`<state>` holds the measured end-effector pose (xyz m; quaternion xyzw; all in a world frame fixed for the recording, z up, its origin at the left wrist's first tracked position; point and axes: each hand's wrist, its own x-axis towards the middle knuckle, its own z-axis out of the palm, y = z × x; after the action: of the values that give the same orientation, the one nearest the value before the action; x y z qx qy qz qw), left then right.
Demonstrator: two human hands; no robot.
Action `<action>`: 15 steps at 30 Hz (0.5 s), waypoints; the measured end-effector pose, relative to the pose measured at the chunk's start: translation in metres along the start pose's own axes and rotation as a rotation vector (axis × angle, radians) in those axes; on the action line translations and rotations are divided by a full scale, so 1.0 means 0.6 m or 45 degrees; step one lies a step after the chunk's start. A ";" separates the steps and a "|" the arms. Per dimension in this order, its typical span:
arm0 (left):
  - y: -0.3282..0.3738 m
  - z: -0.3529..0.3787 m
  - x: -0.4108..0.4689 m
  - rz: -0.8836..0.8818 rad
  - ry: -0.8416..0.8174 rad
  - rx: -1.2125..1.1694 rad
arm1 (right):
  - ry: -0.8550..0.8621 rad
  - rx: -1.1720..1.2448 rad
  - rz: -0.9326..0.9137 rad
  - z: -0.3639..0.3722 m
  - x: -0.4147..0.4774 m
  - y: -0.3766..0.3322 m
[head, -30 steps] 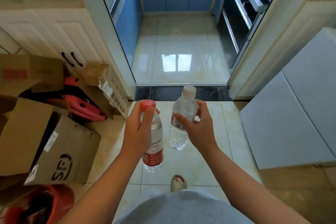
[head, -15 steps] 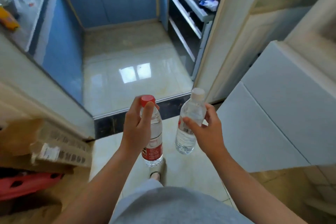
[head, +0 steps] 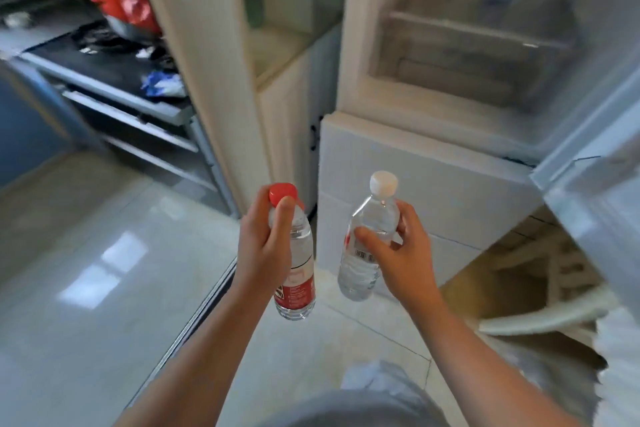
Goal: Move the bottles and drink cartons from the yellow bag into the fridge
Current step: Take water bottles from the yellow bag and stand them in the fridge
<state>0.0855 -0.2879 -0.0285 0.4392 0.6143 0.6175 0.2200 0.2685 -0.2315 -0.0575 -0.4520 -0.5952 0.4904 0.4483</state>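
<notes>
Glossy pale floor tiles run under the person. A dark kitchen counter and a red plastic bag lie off to the left, past a cream door frame. Ahead and to the right stands the fridge, its upper compartment open and its door swung out at the right edge. That part of the view is smeared, so I cannot tell what sits on the inner shelves.

Both bottles are held out in front of the body at about the same height, short of the fridge opening and below it. The left hand wraps round the shoulder of the red-capped bottle, fingers curled just beneath the cap, and the body hangs below the fist. The right hand pinches the white-capped bottle round its upper half, thumb on the near side and fingers behind, with the cap standing clear above. The bottles are near each other but apart.

The red-capped bottle is clear plastic holding clear liquid, with a red label band low on its body. The white-capped bottle is clear too, ribbed lower down, with a small barcode label, and its top leans to the right.
</notes>
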 end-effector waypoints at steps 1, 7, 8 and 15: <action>0.003 0.021 0.027 0.039 -0.038 -0.007 | 0.047 0.010 -0.010 -0.011 0.020 -0.005; 0.040 0.153 0.188 0.226 -0.144 -0.118 | 0.270 0.024 -0.137 -0.073 0.160 -0.038; 0.051 0.175 0.214 0.270 -0.140 -0.132 | 0.290 0.024 -0.166 -0.084 0.186 -0.046; 0.132 0.305 0.371 0.560 -0.135 -0.279 | 0.439 0.149 -0.427 -0.142 0.362 -0.113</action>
<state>0.1406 -0.0156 0.0815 0.5676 0.4209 0.6895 0.1588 0.3040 -0.0113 0.0391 -0.3972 -0.5471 0.3583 0.6438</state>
